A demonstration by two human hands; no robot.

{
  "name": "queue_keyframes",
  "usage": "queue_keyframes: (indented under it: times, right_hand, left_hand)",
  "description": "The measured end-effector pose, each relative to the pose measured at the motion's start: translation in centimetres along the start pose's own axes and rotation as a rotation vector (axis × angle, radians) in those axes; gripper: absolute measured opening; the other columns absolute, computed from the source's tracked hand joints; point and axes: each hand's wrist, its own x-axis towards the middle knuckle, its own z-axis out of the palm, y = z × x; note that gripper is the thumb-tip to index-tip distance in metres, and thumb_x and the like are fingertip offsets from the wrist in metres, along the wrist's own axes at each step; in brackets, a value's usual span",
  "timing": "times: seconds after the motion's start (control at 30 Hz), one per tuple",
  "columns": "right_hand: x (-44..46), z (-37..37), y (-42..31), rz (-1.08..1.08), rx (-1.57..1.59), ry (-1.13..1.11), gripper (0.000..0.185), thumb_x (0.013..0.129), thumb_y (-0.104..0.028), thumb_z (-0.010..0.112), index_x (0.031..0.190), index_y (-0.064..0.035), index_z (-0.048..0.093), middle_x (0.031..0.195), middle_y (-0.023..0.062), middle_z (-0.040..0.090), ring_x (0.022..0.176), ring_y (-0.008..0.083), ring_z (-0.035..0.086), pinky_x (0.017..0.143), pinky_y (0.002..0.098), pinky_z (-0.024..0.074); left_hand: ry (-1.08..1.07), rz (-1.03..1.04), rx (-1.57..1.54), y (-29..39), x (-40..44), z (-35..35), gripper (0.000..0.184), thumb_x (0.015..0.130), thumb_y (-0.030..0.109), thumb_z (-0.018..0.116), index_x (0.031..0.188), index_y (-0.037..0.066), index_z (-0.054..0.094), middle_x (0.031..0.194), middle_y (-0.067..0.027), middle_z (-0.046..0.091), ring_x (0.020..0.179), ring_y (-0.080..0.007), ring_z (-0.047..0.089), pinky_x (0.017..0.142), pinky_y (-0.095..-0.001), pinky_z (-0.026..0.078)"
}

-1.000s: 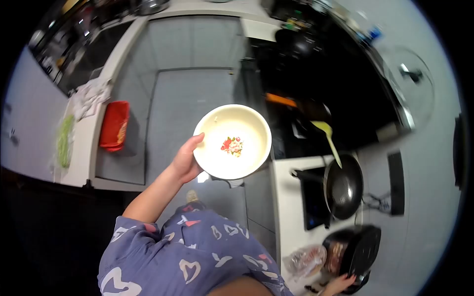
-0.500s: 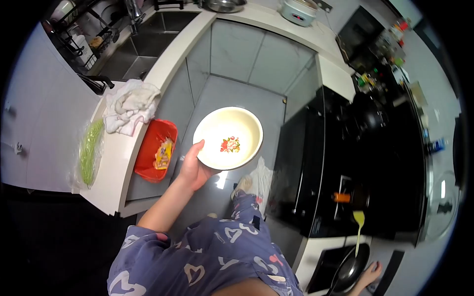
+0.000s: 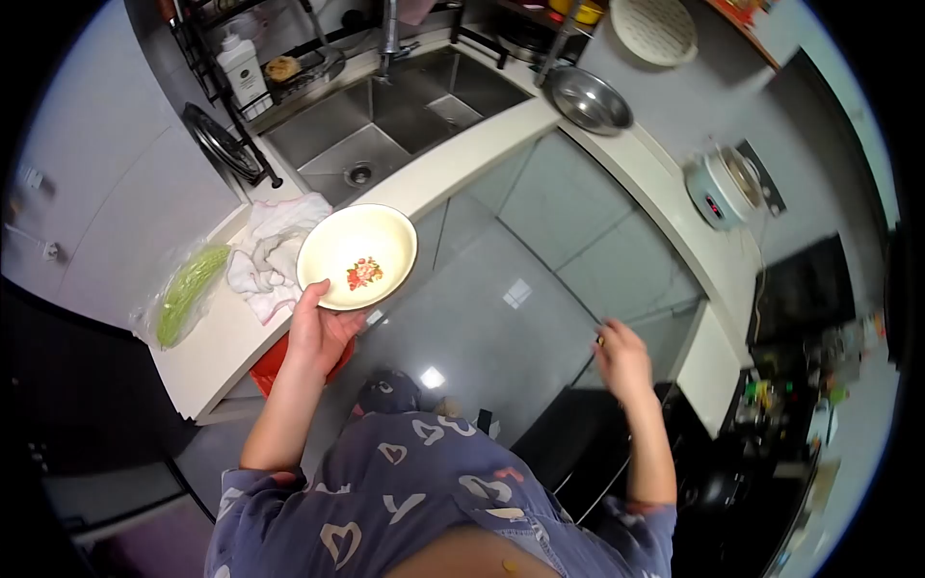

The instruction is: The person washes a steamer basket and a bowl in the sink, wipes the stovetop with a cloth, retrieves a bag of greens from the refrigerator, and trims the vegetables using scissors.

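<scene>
A cream bowl with a floral print inside [image 3: 361, 255] is held by its near rim in my left hand [image 3: 323, 332], thumb over the edge and fingers underneath. The bowl's inside faces up, and nothing lies in it. Behind its left side, a crumpled white cloth [image 3: 265, 260] rests on the counter. My right hand [image 3: 623, 361] hangs over the floor at the right, fingers curled; whether they hold anything is too small to tell.
The double sink [image 3: 361, 144] lies beyond the bowl. Bagged green vegetables [image 3: 188, 294] rest at the left counter end, above a partly hidden red bin [image 3: 273, 364]. A metal basin [image 3: 590, 100] and pale green cooker [image 3: 718, 188] stand on the back counter. The stove side is at right.
The view has swung left from the stove toward the sink. My left hand has carried the bowl along, near the cloth. My right hand has come up from the pan area.
</scene>
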Motion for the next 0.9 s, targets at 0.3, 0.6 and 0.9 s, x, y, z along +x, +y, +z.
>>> queue_keyframes:
  times: [0.3,0.6,0.9]
  right_hand:
    - [31.3,10.7,-15.8,-0.824,0.307,-0.068,0.034,0.080,-0.019,0.068,0.111,-0.0057,0.061,0.121,0.0131,0.059,0.110,0.0304,0.057,0.092,0.0407,0.0460]
    - [58.1,14.4,-13.3,-0.562,0.450,-0.129,0.075,0.086,-0.028,0.067,0.141,0.0078,0.030,0.143,0.0288,0.036,0.132,0.0412,0.038,0.109,0.0417,0.0343]
    - [75.1,21.6,-16.8,-0.497,1.172,-0.366,0.057,0.098,-0.033,0.051,0.140,0.0029,0.038,0.123,0.0136,0.060,0.115,0.0223,0.055,0.097,0.0322,0.0419]
  left_hand:
    - [0.155,0.220,-0.131,5.6,12.2,-2.0,0.039,0.094,0.026,0.048,0.128,0.005,0.045,0.113,-0.0112,0.064,0.089,-0.0214,0.068,0.069,-0.0316,0.056]
    - [0.247,0.237,-0.203,9.5,29.9,0.2,0.038,0.090,0.021,0.052,0.124,0.005,0.048,0.109,-0.0107,0.064,0.084,-0.0197,0.067,0.068,-0.0305,0.057]
    - [0.422,0.269,-0.073,9.4,40.8,9.1,0.037,0.092,0.017,0.051,0.127,0.010,0.040,0.111,-0.0121,0.061,0.088,-0.0211,0.067,0.068,-0.0330,0.059]
